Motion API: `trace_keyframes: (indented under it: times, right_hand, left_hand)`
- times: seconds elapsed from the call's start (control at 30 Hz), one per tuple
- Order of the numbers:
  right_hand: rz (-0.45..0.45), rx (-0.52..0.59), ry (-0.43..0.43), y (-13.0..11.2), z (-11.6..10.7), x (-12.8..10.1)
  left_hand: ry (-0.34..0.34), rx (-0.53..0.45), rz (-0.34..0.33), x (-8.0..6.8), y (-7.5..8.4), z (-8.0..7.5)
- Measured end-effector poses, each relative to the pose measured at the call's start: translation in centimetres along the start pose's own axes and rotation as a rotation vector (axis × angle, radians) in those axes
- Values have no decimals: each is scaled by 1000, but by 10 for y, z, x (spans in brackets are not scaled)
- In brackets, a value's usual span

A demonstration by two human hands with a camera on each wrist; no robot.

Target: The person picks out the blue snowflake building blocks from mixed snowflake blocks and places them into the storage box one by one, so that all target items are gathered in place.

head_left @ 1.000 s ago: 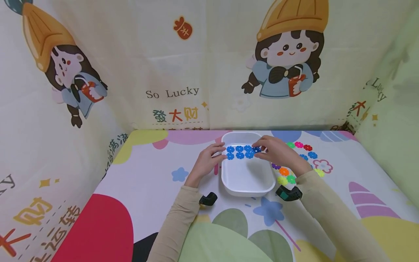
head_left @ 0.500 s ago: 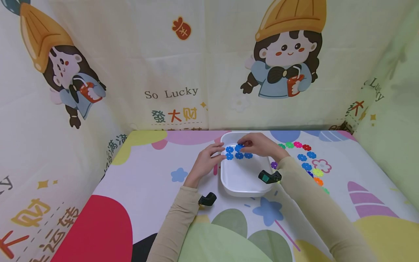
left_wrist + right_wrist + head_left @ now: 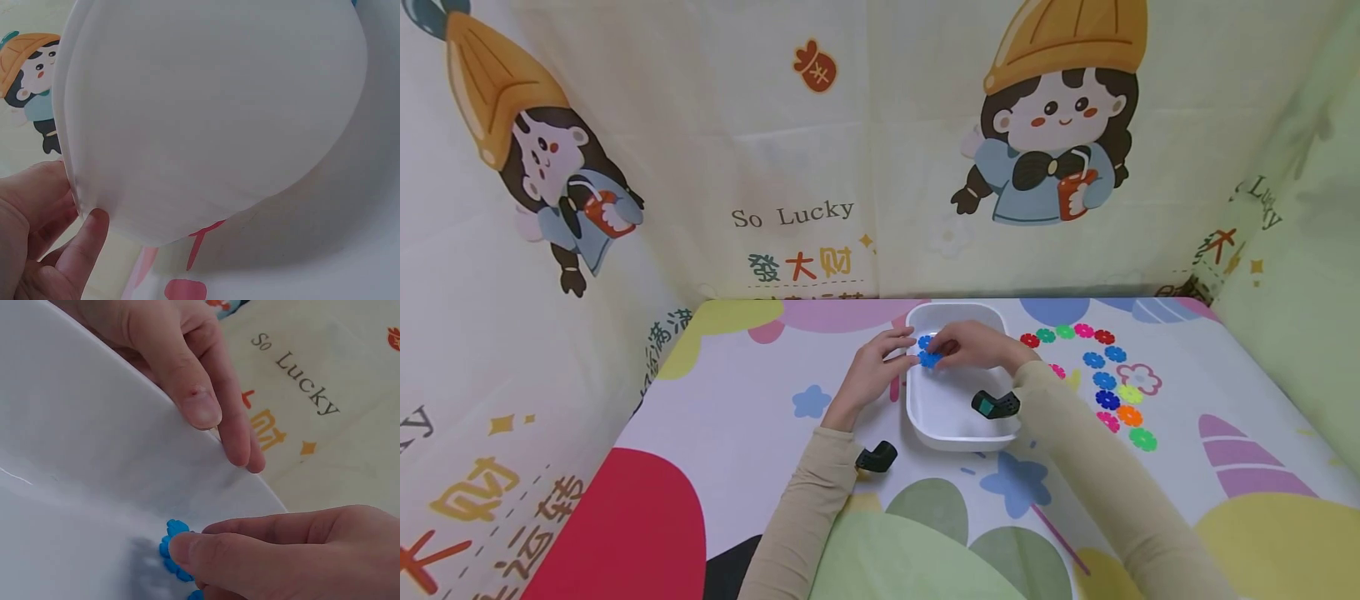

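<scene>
Fingers: right hand (image 3: 973,346) pinches blue discs (image 3: 928,358) | left hand (image 3: 872,367) grips one tray (image 3: 958,425)

Bright even light, soft shadows, wide-angle edge bending, blurry wrist close-ups

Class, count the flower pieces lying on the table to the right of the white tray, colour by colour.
Red: 2
Green: 3
Pink: 3
Blue: 3
Dark blue: 1
Yellow: 1
Orange: 1
Total: 14
</scene>
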State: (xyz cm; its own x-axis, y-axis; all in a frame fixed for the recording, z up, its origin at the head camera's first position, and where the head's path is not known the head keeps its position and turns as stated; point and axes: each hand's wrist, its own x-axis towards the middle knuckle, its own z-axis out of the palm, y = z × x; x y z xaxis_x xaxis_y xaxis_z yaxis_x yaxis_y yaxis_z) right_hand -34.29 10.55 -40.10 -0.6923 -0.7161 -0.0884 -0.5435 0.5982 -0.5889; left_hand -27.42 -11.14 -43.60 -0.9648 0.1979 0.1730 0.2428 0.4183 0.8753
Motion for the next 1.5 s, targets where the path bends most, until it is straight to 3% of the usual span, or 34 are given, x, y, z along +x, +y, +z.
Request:
trace_keyframes:
  times: [0.63, 1.07, 1.5]
  right_hand:
    - [4, -25, -109, -2, 15, 9]
    - [-20, -82, -121, -3, 16, 10]
    - [-5, -60, -107, -5, 18, 10]
  left_hand:
    - [2, -22, 3, 0, 2, 0]
    - [3, -1, -14, -1, 2, 0]
    - [4, -2, -4, -1, 2, 1]
